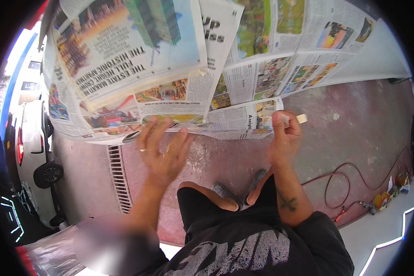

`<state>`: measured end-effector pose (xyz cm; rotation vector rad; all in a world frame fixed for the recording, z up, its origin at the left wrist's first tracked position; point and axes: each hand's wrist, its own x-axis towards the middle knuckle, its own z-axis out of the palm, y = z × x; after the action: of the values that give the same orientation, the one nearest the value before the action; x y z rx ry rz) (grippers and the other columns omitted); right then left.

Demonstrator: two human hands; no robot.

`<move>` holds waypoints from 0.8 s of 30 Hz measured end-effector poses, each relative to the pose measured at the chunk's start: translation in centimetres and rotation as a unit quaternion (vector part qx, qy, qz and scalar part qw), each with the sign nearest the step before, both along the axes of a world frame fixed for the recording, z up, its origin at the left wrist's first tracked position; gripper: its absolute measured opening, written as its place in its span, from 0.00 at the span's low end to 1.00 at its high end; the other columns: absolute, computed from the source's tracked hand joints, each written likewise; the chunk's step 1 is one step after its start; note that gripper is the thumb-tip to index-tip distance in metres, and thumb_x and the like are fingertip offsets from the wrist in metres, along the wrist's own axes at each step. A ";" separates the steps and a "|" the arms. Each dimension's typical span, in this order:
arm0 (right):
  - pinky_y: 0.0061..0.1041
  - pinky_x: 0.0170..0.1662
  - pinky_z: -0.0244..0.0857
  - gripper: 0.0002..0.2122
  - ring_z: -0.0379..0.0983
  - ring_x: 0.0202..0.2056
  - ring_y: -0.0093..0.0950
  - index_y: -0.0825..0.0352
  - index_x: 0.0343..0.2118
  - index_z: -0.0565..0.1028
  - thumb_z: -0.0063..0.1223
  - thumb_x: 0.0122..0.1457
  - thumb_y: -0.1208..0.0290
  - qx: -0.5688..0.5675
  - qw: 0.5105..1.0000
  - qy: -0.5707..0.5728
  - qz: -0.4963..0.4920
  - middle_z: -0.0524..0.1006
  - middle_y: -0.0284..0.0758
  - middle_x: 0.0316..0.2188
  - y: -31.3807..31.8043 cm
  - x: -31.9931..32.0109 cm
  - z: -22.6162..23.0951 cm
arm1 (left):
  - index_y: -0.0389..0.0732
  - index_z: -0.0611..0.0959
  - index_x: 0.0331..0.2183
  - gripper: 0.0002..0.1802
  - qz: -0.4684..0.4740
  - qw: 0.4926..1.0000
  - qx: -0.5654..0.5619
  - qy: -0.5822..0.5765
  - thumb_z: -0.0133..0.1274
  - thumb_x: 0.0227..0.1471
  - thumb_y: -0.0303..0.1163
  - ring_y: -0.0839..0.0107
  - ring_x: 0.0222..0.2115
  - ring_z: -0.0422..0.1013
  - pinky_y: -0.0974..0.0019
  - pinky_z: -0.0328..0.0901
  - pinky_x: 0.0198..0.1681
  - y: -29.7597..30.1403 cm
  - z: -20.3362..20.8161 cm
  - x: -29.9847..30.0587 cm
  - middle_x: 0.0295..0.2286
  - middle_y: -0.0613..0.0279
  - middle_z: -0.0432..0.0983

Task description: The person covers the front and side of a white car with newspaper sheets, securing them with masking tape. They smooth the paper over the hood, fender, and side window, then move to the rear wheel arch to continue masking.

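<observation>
Left hand (163,151): fingers apart, at lower edge of colour-printed newspaper sheets (170,69). Right hand (287,135): clamped on cream tape strip (301,119), beside sheets' lower corner.

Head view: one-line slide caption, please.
Left hand open at the lower edge of newspaper sheets; right hand pinching a pale strip, likely masking tape, above a reddish floor.

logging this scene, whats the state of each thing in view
newspaper sheets: opened out, overlapping
left hand: open, at their lower edge
right hand: closed, pinching tape
tape strip: one end jutting free
hose: loosely looped on floor
drain grate: set into floor
</observation>
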<state>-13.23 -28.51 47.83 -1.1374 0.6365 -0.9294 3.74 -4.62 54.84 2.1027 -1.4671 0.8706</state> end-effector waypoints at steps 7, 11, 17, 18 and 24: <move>0.38 0.45 0.68 0.32 0.74 0.39 0.35 0.61 0.60 0.73 0.79 0.52 0.74 -0.504 0.862 -0.056 -0.014 0.77 0.34 0.44 3.9 4.0 -15.0 | 0.57 0.90 0.44 0.16 -0.082 0.957 0.112 -0.254 0.66 0.50 0.34 0.67 0.44 0.74 0.57 0.67 0.49 -2.4 -3.4 7.8 0.40 0.70 0.79; 0.42 0.45 0.66 0.34 0.76 0.41 0.38 0.58 0.62 0.72 0.76 0.51 0.78 -0.585 0.806 -0.093 -0.007 0.78 0.36 0.47 6.9 7.6 -19.6 | 0.51 0.89 0.38 0.13 -0.116 0.946 0.109 -0.281 0.67 0.46 0.34 0.68 0.38 0.73 0.60 0.67 0.44 -3.3 -4.2 9.1 0.33 0.73 0.76; 0.45 0.51 0.66 0.26 0.77 0.48 0.43 0.64 0.58 0.73 0.72 0.57 0.75 -0.580 0.812 -0.051 -0.044 0.80 0.43 0.49 6.0 11.4 -18.3 | 0.55 0.90 0.37 0.12 -0.080 0.969 0.096 -0.212 0.72 0.46 0.36 0.69 0.37 0.72 0.59 0.64 0.44 -3.9 -4.1 7.8 0.32 0.76 0.76; 0.45 0.52 0.66 0.24 0.76 0.48 0.44 0.65 0.57 0.74 0.71 0.59 0.74 -0.566 0.821 -0.050 -0.047 0.80 0.43 0.49 5.5 11.5 -17.4 | 0.56 0.91 0.35 0.11 -0.081 0.970 0.076 -0.217 0.72 0.46 0.36 0.69 0.38 0.72 0.59 0.64 0.44 -4.0 -4.0 8.0 0.32 0.77 0.76; 0.44 0.47 0.67 0.10 0.76 0.43 0.44 0.66 0.44 0.82 0.69 0.63 0.70 -0.493 0.867 -0.073 -0.021 0.79 0.42 0.43 4.6 10.7 -12.7 | 0.57 0.92 0.33 0.11 -0.080 0.973 -0.022 -0.217 0.78 0.44 0.39 0.67 0.42 0.72 0.57 0.59 0.49 -4.4 -5.9 7.9 0.36 0.75 0.78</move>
<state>-2.54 -23.89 35.15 -1.9256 0.0043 -1.4239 11.60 -9.05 48.91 1.8031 -1.7801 1.3448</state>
